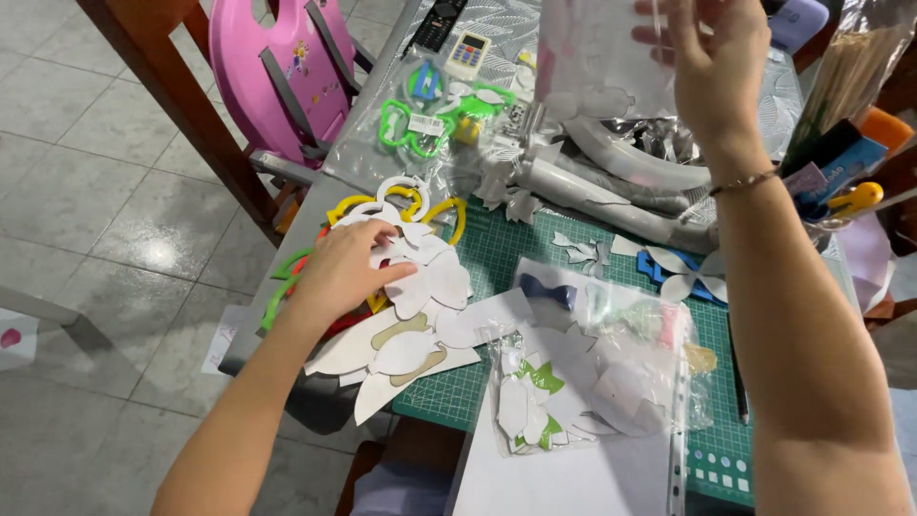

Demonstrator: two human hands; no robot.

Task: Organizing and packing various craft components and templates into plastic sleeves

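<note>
My left hand (346, 269) rests palm down on a pile of white paper cut-outs (420, 325) at the left edge of the green cutting mat (497, 248), fingers spread over the top pieces. My right hand (712, 67) is raised at the top of the view and grips a clear plastic bag (597, 67) that holds pale paper shapes. A clear plastic sleeve (583, 382) with white and green cut-outs lies on the mat near me.
Yellow, green and red plastic outline shapes (420, 205) lie under and beside the pile. A bag of green shapes (420, 119), a small remote (466, 54), grey curved tubes (611, 167), blue-and-white cut-outs (683, 277) and a pink plastic chair (287, 67) surround the mat.
</note>
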